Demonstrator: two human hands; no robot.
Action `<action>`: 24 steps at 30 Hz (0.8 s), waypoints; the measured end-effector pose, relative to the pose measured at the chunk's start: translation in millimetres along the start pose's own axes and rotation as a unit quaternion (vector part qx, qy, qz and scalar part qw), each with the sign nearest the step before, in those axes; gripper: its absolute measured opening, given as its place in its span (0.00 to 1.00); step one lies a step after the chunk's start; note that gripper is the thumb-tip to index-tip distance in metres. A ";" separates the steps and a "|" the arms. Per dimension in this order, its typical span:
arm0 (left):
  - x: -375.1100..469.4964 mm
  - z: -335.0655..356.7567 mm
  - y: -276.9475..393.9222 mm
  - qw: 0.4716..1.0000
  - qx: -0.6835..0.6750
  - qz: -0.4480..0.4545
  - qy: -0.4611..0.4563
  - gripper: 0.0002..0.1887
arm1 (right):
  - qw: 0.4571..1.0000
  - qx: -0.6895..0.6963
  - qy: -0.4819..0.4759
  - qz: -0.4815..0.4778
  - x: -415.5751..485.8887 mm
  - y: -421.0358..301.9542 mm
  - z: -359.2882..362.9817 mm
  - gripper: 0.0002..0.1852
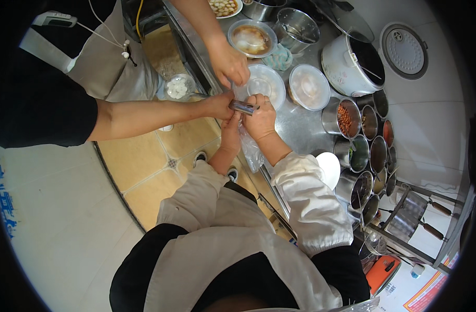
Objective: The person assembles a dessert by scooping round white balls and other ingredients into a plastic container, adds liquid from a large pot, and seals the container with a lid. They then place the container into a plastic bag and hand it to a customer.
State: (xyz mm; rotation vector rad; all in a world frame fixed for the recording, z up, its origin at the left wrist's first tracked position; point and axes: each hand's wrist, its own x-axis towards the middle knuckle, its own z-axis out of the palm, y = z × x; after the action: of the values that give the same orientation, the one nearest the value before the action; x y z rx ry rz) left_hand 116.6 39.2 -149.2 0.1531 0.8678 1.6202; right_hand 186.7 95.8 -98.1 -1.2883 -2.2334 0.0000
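Observation:
In front of me my right hand (261,119) grips a small shiny metal tool (244,107) that looks like a stapler. Its far end reaches a co-worker's hand (221,105). My left hand (231,134) pinches the gathered edge of a clear plastic bag (253,152), which hangs over the counter edge. The co-worker's other hand (232,64) is just above, at the upper part of the bag. Right beside the hands stands a round lidded plastic bowl (267,85); part of it is covered by my right hand.
The steel counter (300,134) holds another lidded bowl (309,86), an open bowl of brown liquid (251,40), a cloth (279,57) and a rice cooker (339,64). Several steel pots of ingredients (337,121) line the wall. A co-worker's apron (109,74) is at left.

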 end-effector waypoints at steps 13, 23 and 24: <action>2.2 -12.2 3.2 1.000 0.021 -0.020 -0.005 0.17 | 0.999 -0.018 -0.031 -0.013 6.7 -8.1 2.6 0.10; -1.6 -6.0 4.4 0.986 0.154 0.066 0.001 0.17 | 0.991 -0.088 -0.084 -0.059 4.8 -11.2 6.8 0.05; -5.9 0.6 10.3 0.986 0.158 0.059 0.011 0.17 | 0.991 -0.083 -0.078 -0.075 4.3 -9.1 8.6 0.06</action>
State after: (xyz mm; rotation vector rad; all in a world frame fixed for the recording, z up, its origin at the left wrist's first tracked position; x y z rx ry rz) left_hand 110.3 34.3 -140.3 0.4160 1.1481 1.5853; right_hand 173.8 96.7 -101.0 -1.2387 -2.5040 -0.1483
